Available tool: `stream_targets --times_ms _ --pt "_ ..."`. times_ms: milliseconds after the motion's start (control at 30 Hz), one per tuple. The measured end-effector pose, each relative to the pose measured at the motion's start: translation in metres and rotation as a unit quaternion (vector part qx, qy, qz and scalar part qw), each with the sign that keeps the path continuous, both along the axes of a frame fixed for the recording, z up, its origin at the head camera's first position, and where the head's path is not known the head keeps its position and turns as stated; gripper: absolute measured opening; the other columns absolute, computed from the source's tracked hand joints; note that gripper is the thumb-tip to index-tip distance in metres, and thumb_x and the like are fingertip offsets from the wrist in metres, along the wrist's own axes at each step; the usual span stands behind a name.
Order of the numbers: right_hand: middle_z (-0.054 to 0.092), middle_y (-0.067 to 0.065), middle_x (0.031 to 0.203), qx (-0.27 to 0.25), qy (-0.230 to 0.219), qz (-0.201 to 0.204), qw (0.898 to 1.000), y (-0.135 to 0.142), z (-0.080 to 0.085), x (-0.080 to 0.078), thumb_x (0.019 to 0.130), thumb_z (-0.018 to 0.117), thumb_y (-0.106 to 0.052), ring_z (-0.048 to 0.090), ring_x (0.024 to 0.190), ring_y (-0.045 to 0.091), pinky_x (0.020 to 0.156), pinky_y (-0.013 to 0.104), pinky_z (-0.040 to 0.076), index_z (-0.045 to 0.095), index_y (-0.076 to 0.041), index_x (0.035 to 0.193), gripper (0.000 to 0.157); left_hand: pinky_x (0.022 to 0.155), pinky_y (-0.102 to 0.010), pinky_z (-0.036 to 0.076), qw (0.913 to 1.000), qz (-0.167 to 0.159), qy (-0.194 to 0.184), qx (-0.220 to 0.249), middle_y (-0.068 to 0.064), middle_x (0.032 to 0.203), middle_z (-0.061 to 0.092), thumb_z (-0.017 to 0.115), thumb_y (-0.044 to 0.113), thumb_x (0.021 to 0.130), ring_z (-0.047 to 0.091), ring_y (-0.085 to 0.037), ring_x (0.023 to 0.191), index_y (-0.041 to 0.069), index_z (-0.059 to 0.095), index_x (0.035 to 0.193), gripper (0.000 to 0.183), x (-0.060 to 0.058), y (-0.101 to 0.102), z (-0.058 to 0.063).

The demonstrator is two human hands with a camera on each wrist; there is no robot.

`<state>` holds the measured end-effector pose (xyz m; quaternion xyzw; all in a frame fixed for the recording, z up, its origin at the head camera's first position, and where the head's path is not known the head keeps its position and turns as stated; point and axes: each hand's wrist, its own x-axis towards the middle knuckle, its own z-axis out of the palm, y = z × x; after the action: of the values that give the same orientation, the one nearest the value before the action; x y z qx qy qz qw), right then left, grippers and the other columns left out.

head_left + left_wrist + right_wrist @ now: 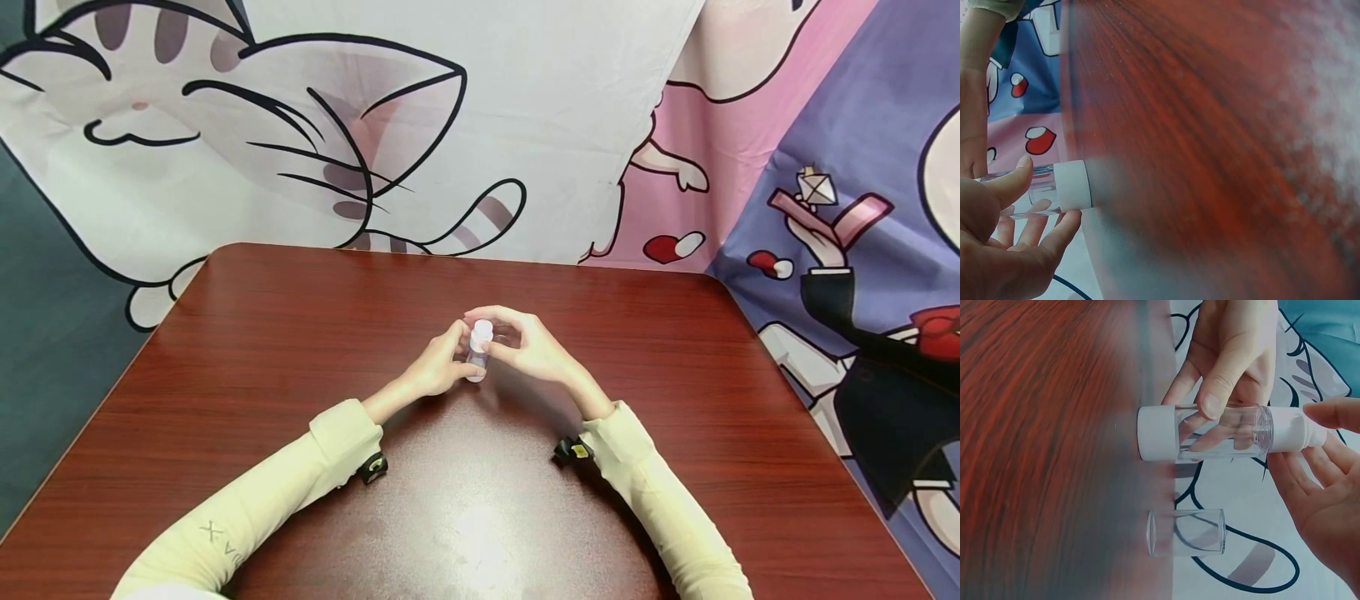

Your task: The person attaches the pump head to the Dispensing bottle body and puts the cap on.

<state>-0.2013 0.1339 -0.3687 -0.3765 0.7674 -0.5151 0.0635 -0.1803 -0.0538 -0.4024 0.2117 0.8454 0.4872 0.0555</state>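
A small clear pump bottle [1225, 431] with a white base and a white pump top [1291, 428] stands upright on the table. My left hand [435, 364] holds its clear body between thumb and fingers, low down near the white base [1074, 185]. From the other side my right hand [534, 346] pinches the white top with thumb and fingertips. Beside the bottle a clear cylindrical cap [1186, 532] stands on the table, apart from both hands in the right wrist view. In the head view the right hand partly covers the bottle's upper part.
The reddish-brown wooden table [480, 467] reflects a bright glare near its front. Behind it hangs a cartoon-printed cloth [570, 108]. Each wrist wears a small dark camera, a left one [372, 468] and a right one [573, 451].
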Motion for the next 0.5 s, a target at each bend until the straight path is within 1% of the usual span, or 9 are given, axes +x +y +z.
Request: stream_targets --times_ms 100,333,500 --pt "0.062 0.013 0.127 0.008 0.012 -0.009 1.000 0.0016 0.0002 0.0002 0.090 0.063 -0.001 0.064 0.110 0.023 0.097 0.045 0.049 0.057 -0.002 0.128 0.039 0.088 -0.043 0.051 1.0000 -0.001 0.003 0.000 -0.020 0.114 0.062 0.073 0.004 0.082 0.066 -0.033 0.103 0.001 0.043 0.107 0.039 0.0001 -0.0005 0.0009" --pt "0.064 0.016 0.120 0.008 0.023 -0.029 0.999 0.0031 -0.0008 0.0015 0.087 0.066 -0.001 0.066 0.100 0.023 0.089 0.040 0.054 0.059 -0.001 0.123 0.037 0.088 -0.042 0.051 1.0000 0.002 0.002 -0.006 -0.020 0.112 0.064 0.074 0.005 0.082 0.066 -0.032 0.102 0.001 0.044 0.106 0.039 0.0006 -0.0007 0.0016" --pt "0.066 0.011 0.111 0.011 0.022 -0.065 0.998 0.0013 -0.0030 0.0015 0.083 0.072 -0.004 0.066 0.091 0.020 0.082 0.034 0.056 0.062 -0.005 0.119 0.037 0.087 -0.043 0.050 0.9999 0.003 0.008 -0.010 -0.019 0.109 0.065 0.074 0.006 0.082 0.066 -0.030 0.098 0.002 0.043 0.105 0.039 0.0003 -0.0002 0.0018"
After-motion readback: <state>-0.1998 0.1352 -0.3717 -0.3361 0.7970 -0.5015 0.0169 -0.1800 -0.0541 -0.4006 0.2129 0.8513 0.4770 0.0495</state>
